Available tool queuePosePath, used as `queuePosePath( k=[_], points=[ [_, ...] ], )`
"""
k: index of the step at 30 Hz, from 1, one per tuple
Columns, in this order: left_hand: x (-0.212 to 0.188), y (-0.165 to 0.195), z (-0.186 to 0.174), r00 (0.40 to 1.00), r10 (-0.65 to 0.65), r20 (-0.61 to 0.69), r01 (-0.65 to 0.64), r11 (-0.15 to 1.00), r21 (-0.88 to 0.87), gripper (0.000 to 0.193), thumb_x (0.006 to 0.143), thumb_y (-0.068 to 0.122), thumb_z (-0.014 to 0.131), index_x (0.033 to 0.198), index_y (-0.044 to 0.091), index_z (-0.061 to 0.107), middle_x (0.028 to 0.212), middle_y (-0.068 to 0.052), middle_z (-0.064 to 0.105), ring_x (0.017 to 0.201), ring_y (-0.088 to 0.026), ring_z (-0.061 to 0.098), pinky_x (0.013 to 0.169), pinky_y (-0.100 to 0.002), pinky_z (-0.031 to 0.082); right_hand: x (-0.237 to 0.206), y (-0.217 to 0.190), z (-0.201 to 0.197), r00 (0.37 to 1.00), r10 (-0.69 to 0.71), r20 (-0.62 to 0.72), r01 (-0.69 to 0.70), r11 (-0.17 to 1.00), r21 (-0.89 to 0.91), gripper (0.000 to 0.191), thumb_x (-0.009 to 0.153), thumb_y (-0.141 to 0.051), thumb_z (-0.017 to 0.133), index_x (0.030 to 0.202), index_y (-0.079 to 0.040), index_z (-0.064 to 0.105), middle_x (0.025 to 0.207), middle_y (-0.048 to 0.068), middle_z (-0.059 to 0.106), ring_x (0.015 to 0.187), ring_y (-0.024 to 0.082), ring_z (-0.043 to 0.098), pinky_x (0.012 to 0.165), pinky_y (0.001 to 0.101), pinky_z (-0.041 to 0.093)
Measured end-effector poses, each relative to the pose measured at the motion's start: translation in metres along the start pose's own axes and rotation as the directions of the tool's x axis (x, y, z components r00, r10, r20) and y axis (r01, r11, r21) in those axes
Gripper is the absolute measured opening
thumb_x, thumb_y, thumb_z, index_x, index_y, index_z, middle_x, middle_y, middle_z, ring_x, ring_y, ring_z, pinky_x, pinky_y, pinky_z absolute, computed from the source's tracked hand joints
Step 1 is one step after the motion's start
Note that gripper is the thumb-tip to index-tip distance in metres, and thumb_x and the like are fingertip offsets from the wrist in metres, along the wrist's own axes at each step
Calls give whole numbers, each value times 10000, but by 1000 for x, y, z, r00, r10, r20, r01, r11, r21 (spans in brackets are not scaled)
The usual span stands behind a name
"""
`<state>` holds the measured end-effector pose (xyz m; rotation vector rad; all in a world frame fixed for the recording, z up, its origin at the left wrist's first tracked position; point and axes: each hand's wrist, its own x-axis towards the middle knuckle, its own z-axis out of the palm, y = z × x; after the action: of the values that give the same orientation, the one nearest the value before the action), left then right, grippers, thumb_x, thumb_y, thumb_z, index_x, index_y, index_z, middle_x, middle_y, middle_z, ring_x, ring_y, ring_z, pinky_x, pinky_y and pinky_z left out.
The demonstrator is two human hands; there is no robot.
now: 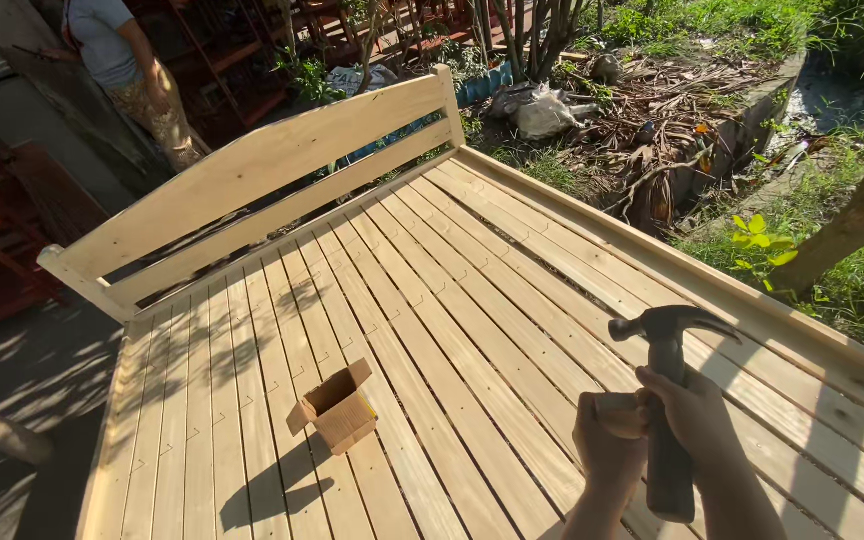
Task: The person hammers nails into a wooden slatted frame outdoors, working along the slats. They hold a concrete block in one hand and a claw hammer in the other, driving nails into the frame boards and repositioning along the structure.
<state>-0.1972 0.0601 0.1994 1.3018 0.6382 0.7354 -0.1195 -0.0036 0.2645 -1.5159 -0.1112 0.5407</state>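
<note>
— While the right hand is wrapped around that dark claw hammer, head up and claw pointing right, what's the left hand got?

— Fingers curled shut around a small pale piece, wood by the look of it, pressed right against the hammer's handle. Both hands hover low over the slats of the bare wooden bed frame, near its right side.

— Grip looks high on the handle to me.

— It is, close under the head. I'd judge that fine for short, careful taps; sliding lower would give more swing but less control. Best keep the left fingers clear of the head's path.

— And the little cardboard box?

— Open, tilted, sitting on the slats well to the left, apart from both hands. Whatever's inside, I can't tell. Headboard stands at the far end, and another person is beyond it.
</note>
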Motion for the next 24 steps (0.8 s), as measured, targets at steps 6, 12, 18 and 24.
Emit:
queuePosePath(
  k=[6,12,18,24],
  points=[
    [27,0,-4,983,-184,-7,139,764,-630,305,763,184,736,990,48,585,849,-94,636,754,-187,649,622,-305,552,9,7,19,996,-76,35,79,991,-105,225,882,-166,722,873,44,641,678,120,620,538,197,589,503,355,469],
    [47,-28,-23,982,188,0,-184,963,-195,202,907,23,691,1004,69,519,878,-36,613,727,-117,615,564,-268,509,1,7,43,997,29,69,-29,1000,-4,215,888,-160,706,947,19,602,671,144,619,512,224,586,482,369,474],
    [59,-34,-27,992,-83,95,126,658,-743,67,972,102,503,927,52,503,666,-72,559,482,-131,524,393,-245,378,-4,2,55,991,24,131,-22,1000,-18,215,888,-146,699,934,42,606,670,131,615,504,215,583,462,374,475],
    [46,-21,-23,998,-56,-15,39,840,-541,41,965,32,537,952,60,510,734,-54,592,572,-109,559,455,-246,425,5,0,53,993,36,110,-32,999,-39,215,889,-154,707,934,39,622,677,135,630,512,215,587,471,360,472]
  ],
)
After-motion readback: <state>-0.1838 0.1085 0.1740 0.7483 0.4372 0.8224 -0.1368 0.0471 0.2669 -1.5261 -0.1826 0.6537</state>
